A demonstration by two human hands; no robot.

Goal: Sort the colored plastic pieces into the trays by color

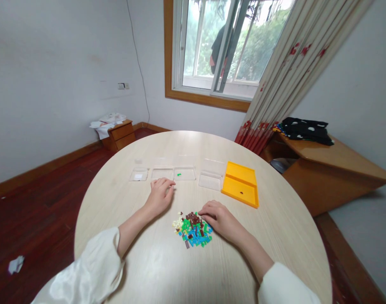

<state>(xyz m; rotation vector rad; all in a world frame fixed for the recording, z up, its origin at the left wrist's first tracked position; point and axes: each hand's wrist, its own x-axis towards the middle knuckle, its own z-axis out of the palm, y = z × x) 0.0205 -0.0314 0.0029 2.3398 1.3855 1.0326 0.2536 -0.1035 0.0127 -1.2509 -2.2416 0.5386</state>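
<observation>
Sleeves are flanking the bricks heaped on our table, presumably light, stiff, best pinched by the sides. Our right hand is touching the heap's edge, our left hand lying near a clear box; we cannot tell either grip.

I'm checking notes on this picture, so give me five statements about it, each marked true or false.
1. The yellow case lies open on the table. True.
2. The right hand is inside the yellow case. False: it is at the brick pile.
3. A green piece lies in a clear box. True.
4. The left hand is on the brick pile. False: it is apart from the pile, near that clear box.
5. The pile holds several colors. True.
</observation>
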